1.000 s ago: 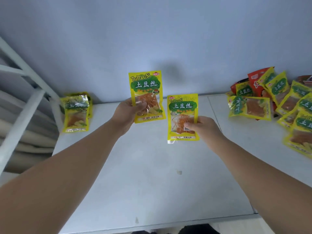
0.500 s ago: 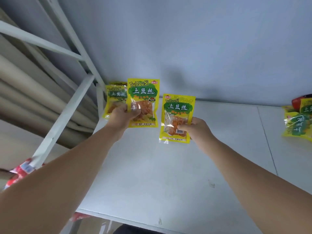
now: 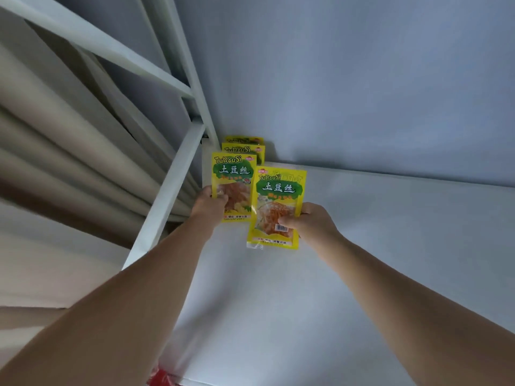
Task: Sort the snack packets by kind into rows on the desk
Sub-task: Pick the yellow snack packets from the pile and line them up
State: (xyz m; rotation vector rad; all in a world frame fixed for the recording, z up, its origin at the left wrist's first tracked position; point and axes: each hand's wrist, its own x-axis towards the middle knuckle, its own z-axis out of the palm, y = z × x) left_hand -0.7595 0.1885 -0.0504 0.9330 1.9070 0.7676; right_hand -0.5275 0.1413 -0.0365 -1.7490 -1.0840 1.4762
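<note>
Both forearms stretch out over the white worktop (image 3: 362,246) toward its far left corner. The left hand (image 3: 209,204) grips a yellow TuDouSi packet (image 3: 235,174) upright, fingers (image 3: 221,195) curled round its left edge. The right hand (image 3: 309,222) pinches a second TuDouSi packet (image 3: 278,196), which overlaps the first. The corner packets (image 3: 245,147) sit just behind.

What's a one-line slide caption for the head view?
Left hand grips one TuDouSi packet, right hand a second packet, over the white desk beside matching packets at the wall.
</note>
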